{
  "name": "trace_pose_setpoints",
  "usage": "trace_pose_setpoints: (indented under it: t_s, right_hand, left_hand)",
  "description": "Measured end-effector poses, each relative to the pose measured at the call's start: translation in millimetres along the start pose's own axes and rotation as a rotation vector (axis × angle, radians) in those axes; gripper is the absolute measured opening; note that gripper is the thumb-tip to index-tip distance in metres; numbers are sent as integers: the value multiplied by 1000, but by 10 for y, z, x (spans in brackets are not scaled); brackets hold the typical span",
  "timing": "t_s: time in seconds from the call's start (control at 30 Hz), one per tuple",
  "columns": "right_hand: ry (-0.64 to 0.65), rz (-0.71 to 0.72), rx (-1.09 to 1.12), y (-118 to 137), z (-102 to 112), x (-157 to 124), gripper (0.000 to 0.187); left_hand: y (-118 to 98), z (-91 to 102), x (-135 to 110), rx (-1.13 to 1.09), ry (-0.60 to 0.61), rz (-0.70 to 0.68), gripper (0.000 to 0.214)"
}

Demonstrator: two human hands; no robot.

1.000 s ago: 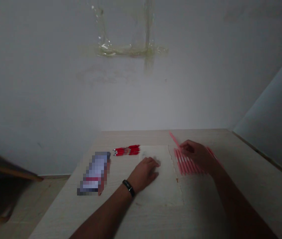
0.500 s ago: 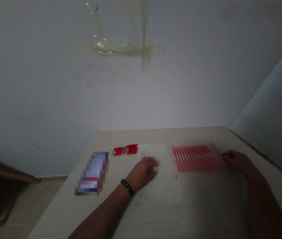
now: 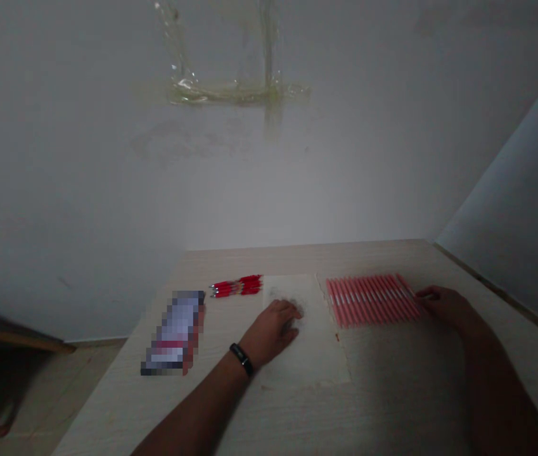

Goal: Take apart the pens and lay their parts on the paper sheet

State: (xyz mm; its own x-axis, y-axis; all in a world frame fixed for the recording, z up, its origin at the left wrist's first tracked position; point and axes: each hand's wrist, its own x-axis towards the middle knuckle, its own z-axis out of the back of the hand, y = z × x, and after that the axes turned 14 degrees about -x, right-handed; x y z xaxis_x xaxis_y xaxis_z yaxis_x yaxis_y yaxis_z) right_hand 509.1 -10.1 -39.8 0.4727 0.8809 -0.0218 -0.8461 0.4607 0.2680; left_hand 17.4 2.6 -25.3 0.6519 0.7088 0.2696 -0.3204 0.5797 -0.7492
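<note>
Two hands lay at one table (image 3: 297, 421), the right hand (image 3: 449, 307) at the outer end of a row of pink pens (image 3: 368, 301).
More than a dozen pink pens lay side by side, right of one pale sheet (image 3: 311, 361); the right hand's fingers narrowed against the outermost one, though in the dim light I could not tell whether they gripped it. The left hand (image 3: 275, 326), with one black wristband (image 3: 241, 359), rested loosely on the sheet, holding nothing; at least three red pens (image 3: 237, 288) lay beyond.
</note>
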Motion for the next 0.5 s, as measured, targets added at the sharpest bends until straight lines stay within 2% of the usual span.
trace_pose_setpoints:
  t_s: [0.27,0.5]
  right_hand:
    - [22,64,-4,28,-41,-16,22]
    - [9,43,-49,66,20,-51,25]
  left_hand:
    - [-46,23,11,9,16,2,32]
    - [-30,11,1,12,18,2,31]
